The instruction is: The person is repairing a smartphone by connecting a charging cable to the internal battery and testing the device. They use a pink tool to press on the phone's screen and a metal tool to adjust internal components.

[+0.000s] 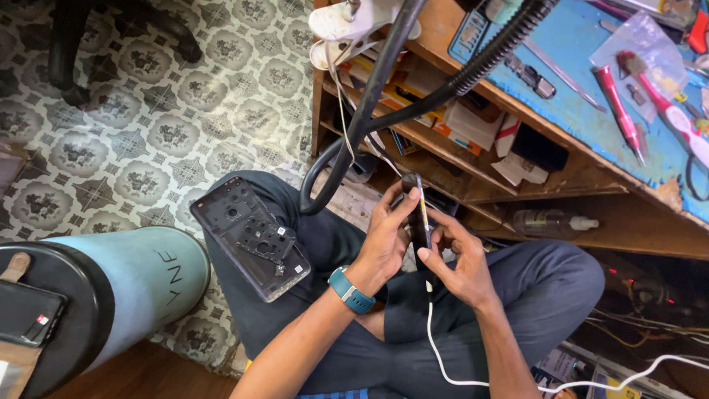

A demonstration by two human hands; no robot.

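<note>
we grip the phone [418, 214] edge-on, left hand [385, 240] and right hand [459, 262] fingers closed around it; its back cover [249, 236] lies off on our knee, white cable [443, 355] plugged in.

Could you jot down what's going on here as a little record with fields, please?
Left hand: grips the dark phone held edge-on, blue wristband on the wrist
Right hand: holds the same phone from the other side
White cable: hangs from the phone's lower end
Phone back cover: lies on the person's left knee
Workbench: blue top with pink-handled tools
</note>
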